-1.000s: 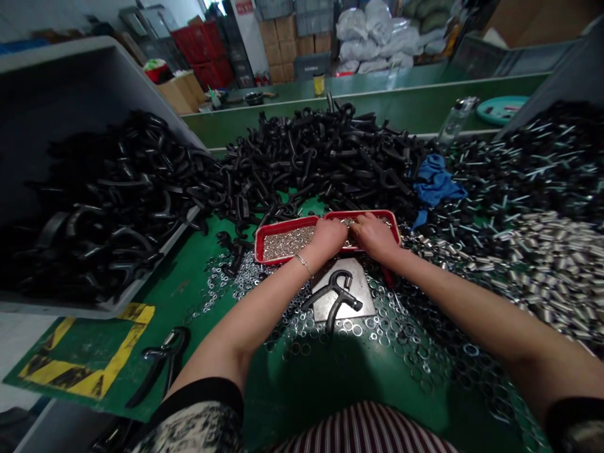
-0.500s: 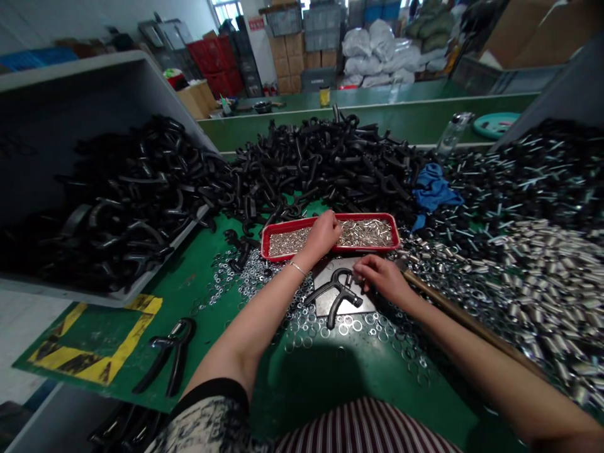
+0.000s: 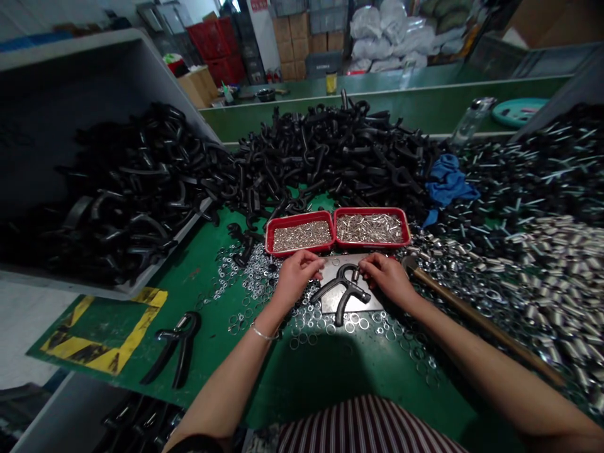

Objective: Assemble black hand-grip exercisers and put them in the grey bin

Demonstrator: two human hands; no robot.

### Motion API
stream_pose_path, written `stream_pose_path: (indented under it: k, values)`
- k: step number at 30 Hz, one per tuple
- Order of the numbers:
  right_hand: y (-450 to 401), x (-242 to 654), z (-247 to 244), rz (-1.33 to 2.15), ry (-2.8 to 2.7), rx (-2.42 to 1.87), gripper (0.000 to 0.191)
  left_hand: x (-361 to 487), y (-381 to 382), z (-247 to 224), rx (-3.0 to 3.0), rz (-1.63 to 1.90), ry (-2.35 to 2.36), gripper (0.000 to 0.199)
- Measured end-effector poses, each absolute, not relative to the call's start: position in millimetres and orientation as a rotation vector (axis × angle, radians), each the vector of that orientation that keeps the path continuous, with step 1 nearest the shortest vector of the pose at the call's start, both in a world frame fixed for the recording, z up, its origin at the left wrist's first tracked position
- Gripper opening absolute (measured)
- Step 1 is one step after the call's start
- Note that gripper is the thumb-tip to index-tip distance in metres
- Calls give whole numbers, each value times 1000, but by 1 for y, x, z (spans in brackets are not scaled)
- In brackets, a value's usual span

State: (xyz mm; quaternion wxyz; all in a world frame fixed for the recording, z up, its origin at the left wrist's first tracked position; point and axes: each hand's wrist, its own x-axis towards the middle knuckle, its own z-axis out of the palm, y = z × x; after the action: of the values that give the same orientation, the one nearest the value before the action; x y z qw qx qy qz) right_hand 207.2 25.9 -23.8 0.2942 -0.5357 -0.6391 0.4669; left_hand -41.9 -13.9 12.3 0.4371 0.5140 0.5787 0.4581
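A black hand grip strengthener [image 3: 343, 290] lies on a flat metal plate [image 3: 370, 304], its two handles spread towards me. Between its arms, near the top, is a small silver cylinder [image 3: 355, 275]. The fingertips of my right hand [image 3: 387, 275] are pinched at that cylinder, on the right side of the strengthener. My left hand [image 3: 296, 277] is closed in a pinch over the plate's left edge, apart from the strengthener; whatever lies between its fingertips is too small to make out. Just beyond the hands stand two red trays, the left tray [image 3: 270, 238] and the right tray [image 3: 406, 234], holding small metal pieces.
Black handles [image 3: 321, 151] are heaped at the back and spill from a grey bin [image 3: 155, 69] on the left. A hammer [image 3: 472, 313] lies right, beside piled silver cylinders [image 3: 557, 270]. Loose washers [image 3: 302, 321] surround the plate. Another strengthener [image 3: 177, 346] lies front left.
My left hand has come back from the red trays to the plate's left edge, uncovering both trays. My right hand stays by the strengthener, fingertips now at the silver cylinder. The view has shifted slightly.
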Motion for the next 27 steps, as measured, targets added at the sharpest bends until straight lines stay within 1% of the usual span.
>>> stream_pose_path:
  k: [2, 3, 6, 8, 9, 11, 14, 17, 20, 24, 27]
  values:
    - [24, 206, -21, 1105, -1844, -1436, 24, -38, -21, 12, 1301, 1119, 1465, 18]
    - [23, 205, -19, 977, -1961, -1431, 23, -33, -23, 12, 1330, 1107, 1475, 18]
    - [21, 199, -13, 454, -2358, -1396, 23, -14, -28, 9, 1529, 1077, 1528, 14]
    - [21, 196, -8, 216, -2542, -1376, 24, 0, -28, 3, 1700, 1060, 1572, 13]
    - [22, 197, -6, 183, -2600, -1362, 24, 6, -28, -1, 1774, 1046, 1597, 14]
    - [24, 206, -1, 231, -2632, -1318, 22, 14, -28, -9, 1891, 1004, 1660, 15]
    - [19, 238, 8, 256, -2514, -1269, 24, 19, -30, -16, 1988, 955, 1749, 17]
    - [1, 280, 15, 51, -2474, -1343, 27, 20, -32, -19, 2070, 918, 1794, 17]
    - [-18, 314, 14, -186, -2548, -1449, 34, 21, -32, -22, 2274, 808, 1797, 17]
    - [-25, 343, 0, -279, -2596, -1485, 46, 21, -33, -23, 2541, 612, 1725, 19]
    - [-15, 360, -9, -309, -2628, -1440, 45, 19, -44, -16, 2674, 502, 1594, 23]
